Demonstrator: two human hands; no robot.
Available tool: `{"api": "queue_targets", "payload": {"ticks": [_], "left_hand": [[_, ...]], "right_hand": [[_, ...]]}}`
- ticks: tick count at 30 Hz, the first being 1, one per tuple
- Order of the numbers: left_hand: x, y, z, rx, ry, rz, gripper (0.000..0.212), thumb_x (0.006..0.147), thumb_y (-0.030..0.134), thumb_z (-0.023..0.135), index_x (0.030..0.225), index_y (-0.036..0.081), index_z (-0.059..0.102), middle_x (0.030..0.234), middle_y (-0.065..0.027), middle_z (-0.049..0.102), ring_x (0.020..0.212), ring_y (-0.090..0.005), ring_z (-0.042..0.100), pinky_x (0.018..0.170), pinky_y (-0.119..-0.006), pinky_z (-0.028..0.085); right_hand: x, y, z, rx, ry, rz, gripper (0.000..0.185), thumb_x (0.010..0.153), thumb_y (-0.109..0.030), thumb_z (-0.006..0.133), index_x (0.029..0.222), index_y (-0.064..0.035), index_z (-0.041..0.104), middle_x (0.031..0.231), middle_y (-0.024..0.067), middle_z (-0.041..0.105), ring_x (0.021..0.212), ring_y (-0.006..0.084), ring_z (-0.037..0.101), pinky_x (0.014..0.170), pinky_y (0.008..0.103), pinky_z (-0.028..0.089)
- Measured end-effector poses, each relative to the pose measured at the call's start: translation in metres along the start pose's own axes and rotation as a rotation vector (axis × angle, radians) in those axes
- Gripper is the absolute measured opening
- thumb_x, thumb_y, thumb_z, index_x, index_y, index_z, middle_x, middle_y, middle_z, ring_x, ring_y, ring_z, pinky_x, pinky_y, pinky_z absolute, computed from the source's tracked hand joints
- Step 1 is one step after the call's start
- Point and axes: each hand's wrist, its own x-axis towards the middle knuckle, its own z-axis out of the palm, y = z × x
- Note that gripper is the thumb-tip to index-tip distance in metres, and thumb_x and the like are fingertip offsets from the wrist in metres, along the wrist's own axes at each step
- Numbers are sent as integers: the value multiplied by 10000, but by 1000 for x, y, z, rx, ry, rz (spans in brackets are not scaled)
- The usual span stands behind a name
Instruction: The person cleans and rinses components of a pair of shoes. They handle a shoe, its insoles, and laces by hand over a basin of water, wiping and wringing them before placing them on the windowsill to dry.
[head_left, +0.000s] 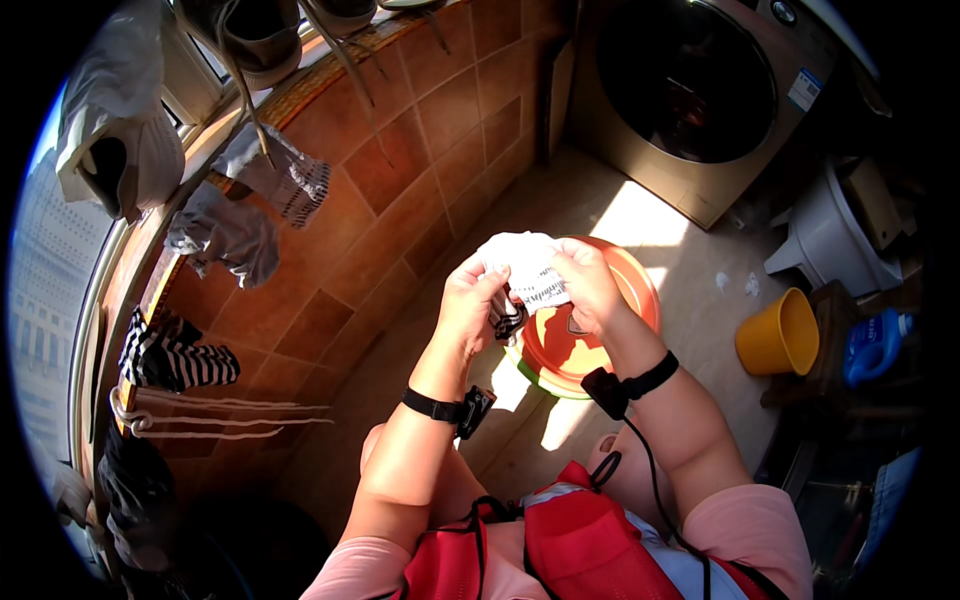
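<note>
Both hands hold a light-coloured knitted cloth item, probably a sock (527, 259), with a dark pattern along its lower edge. My left hand (465, 304) pinches its left side between thumb and fingers. My right hand (589, 283) grips the right side. Black-and-white striped fabric (508, 319) hangs beside my left hand; whether it is part of the same piece I cannot tell. Beneath the hands lies an orange plastic basin (637, 289) with a green edge, partly hidden by my right hand and forearm.
Grey socks (232, 232), a striped sock (184, 356) and laces (217, 420) hang over the window ledge at left, below shoes (262, 45). A washing machine (720, 180) stands ahead. At right are a yellow bucket (765, 337), a white plastic stool (825, 232) and a blue bottle (870, 345).
</note>
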Motion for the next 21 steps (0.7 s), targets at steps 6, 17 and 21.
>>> {"api": "queue_targets", "payload": {"ticks": [6, 17, 21], "left_hand": [[3, 23, -12, -310, 31, 33, 237, 901, -9, 467, 1119, 1, 561, 966, -113, 633, 759, -173, 619, 609, -259, 534], [2, -8, -18, -118, 32, -356, 342, 855, 131, 466, 1161, -9, 531, 884, -121, 631, 706, -204, 621, 590, -286, 538], [-5, -2, -2, -346, -146, -410, 753, 878, 667, 388, 1203, 0, 520, 1131, -126, 614, 976, -261, 621, 797, -400, 537]], "right_hand": [[2, -10, -3, 103, 60, -65, 196, 977, -149, 458, 1028, 6, 566, 923, 88, 660, 804, 153, 663, 711, 280, 554], [-13, -26, 20, 403, -253, 17, 137, 969, -137, 456, 1004, -26, 530, 995, 106, 623, 830, 211, 651, 669, 373, 569], [-13, -22, 8, 369, -431, 19, 106, 950, -134, 491, 957, -31, 517, 905, 104, 617, 799, 205, 645, 668, 362, 567]]}}
